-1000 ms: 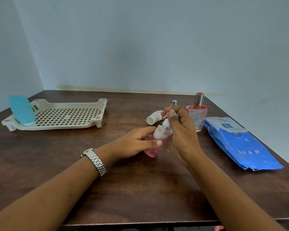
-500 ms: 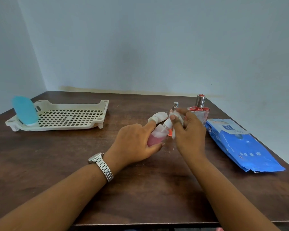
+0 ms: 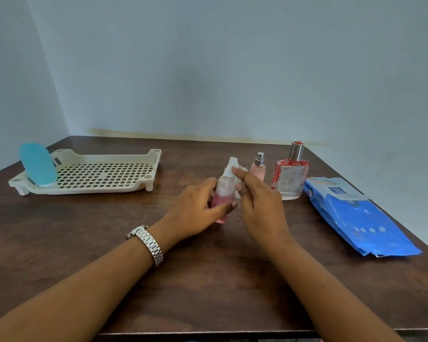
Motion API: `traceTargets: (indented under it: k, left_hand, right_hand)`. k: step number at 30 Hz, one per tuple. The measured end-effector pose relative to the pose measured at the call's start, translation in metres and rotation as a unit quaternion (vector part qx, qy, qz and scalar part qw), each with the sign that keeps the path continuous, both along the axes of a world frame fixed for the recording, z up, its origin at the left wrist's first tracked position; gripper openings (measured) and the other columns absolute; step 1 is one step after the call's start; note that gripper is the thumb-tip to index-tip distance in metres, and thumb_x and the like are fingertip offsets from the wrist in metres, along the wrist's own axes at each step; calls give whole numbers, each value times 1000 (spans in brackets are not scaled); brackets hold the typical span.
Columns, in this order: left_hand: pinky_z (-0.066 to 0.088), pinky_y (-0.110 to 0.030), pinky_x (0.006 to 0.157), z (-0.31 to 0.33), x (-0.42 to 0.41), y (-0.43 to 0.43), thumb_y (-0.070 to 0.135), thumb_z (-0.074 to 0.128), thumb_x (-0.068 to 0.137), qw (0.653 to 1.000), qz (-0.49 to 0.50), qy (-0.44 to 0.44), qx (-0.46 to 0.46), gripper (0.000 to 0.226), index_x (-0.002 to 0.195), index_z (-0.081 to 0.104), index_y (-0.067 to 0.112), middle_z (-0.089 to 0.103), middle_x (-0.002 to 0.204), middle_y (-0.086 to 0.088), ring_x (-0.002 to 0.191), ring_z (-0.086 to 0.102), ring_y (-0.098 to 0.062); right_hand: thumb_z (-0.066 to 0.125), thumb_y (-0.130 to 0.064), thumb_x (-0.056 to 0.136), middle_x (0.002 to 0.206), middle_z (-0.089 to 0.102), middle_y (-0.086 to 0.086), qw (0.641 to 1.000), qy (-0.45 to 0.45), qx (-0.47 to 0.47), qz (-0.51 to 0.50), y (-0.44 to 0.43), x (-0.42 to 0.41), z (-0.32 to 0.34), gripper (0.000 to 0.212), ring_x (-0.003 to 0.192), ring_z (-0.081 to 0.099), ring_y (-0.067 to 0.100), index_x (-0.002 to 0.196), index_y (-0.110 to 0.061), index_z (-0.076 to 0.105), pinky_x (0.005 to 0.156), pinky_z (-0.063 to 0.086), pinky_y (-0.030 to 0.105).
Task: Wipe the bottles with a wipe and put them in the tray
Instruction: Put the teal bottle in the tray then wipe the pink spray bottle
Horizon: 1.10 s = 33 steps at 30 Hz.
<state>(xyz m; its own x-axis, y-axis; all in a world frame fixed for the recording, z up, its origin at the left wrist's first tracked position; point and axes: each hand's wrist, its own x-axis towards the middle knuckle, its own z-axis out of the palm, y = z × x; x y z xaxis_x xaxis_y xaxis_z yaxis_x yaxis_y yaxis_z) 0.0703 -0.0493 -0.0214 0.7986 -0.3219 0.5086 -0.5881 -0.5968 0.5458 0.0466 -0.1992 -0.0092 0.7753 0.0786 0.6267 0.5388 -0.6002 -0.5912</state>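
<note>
pink bottle mid-bench, held between both hands. clear plastic cylinder, pink liquid in the lower half, cloudy white above, white spray head on top. long axis near vertical, head up and leaning slightly right; base low over the bench, can't tell if it touches
left hand: fingers curled round the lower body, thumb across the front
right hand: thumb and forefinger pinch a white wipe against the bottle's shoulder; wipe mostly hidden, only a crumpled bit shows
tray far left: cream plastic, rectangular, square-hole grid floor, short feet. teal bottle, rounded, matte, stands on a white base at its left end
just behind the right hand: small spray bottle, pinkish, metal nozzle, upright; beside it perfume bottle, square glass, red trim, chrome cap
wipe pack, glossy blue film, lies flat near the right edge
metal link watch on the left wrist
</note>
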Motion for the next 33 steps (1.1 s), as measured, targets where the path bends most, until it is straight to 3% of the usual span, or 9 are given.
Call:
traceTargets:
  k: [4,9,13,15,20,25,29,31,33]
  left_hand:
    - [48,-15,62,-2,5,5,29,69,86,986,-66,104,-111,32,114,60,16,71,85,7,74,68,-1]
    - [49,-21,63,0,3,4,21,63,89,938,-155,231,-208,34,122,57,19,73,102,-7,88,70,-15]
    - [49,-53,85,0,4,5,27,62,88,917,-196,271,-217,44,131,52,21,68,117,-11,108,63,-36]
    - [46,-59,92,-1,5,5,27,59,87,909,-208,290,-217,49,134,49,17,65,121,-13,112,59,-40]
    - [44,-41,81,3,4,8,31,60,85,876,-233,352,-232,44,127,53,16,62,121,-18,112,52,-49]
    - [52,-25,67,12,0,11,27,45,88,812,-282,437,-264,34,117,52,11,72,97,-7,85,67,-15]
    - [48,-37,84,8,1,7,28,49,87,848,-237,388,-271,34,117,56,15,69,107,-10,100,61,-27]
    - [41,-49,93,3,4,6,31,52,88,869,-220,361,-258,38,124,56,17,61,123,-21,111,53,-44]
    - [38,-59,98,-1,6,6,33,54,89,880,-215,348,-241,42,129,54,19,56,130,-22,120,45,-52]
  right_hand:
    - [54,1,89,120,60,-7,1000,-10,0,27,-1,-2,2,36,103,48,-11,120,-15,62,83,35,-4]
    - [58,1,87,95,62,-25,993,-3,116,25,-6,5,4,31,89,56,-18,100,-25,69,79,44,4]
    - [57,-1,89,89,65,-19,987,31,155,37,-8,6,5,28,89,60,-6,89,-27,67,75,47,8]
    - [56,-3,89,89,67,-14,983,56,165,49,-8,8,4,28,88,61,-1,87,-30,64,75,49,12]
    - [46,-3,94,97,66,2,960,122,228,106,-10,7,5,22,93,63,16,93,-19,61,76,53,27]
    - [47,-17,94,99,68,0,870,224,372,234,-9,2,11,10,91,63,21,102,-21,52,74,48,40]
    - [57,-31,81,91,72,6,909,185,317,200,-9,2,11,31,93,66,28,107,-20,47,83,53,50]
    - [62,-32,80,81,72,6,947,134,264,127,-9,3,10,26,86,67,30,101,-25,48,79,54,53]
    - [64,-25,84,82,73,1,968,88,217,87,-9,4,8,18,83,69,23,96,-29,51,73,57,45]
